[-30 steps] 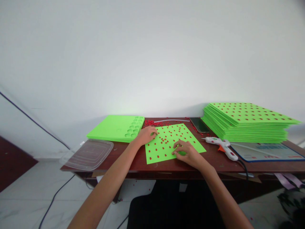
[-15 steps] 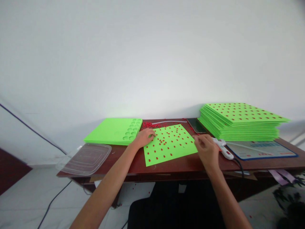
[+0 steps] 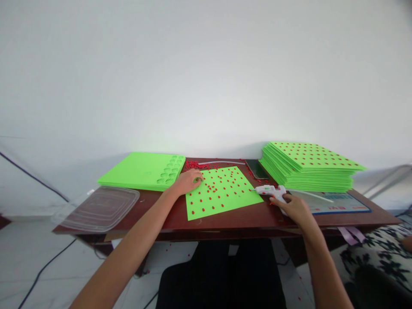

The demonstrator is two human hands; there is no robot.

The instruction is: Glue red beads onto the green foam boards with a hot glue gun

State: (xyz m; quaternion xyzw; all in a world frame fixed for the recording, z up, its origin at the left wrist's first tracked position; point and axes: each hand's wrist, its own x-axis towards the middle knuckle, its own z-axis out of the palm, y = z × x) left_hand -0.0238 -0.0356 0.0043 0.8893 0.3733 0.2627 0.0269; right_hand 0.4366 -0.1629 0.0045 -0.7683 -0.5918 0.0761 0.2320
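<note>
The right hand [image 3: 293, 206] has just gripped the glue gun [image 3: 269, 190], seemingly ready, at three o'clock on the sheet [image 3: 229, 190]. Left hand [image 3: 188, 181] curls at ten, grip unclear.

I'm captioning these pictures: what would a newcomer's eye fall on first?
Probably the tall stack of bright green sheets, its top dotted red, at the right of the table. Next, likely the white glue gun in the right hand, its tip by the right edge of a red-dotted green sheet.
</note>
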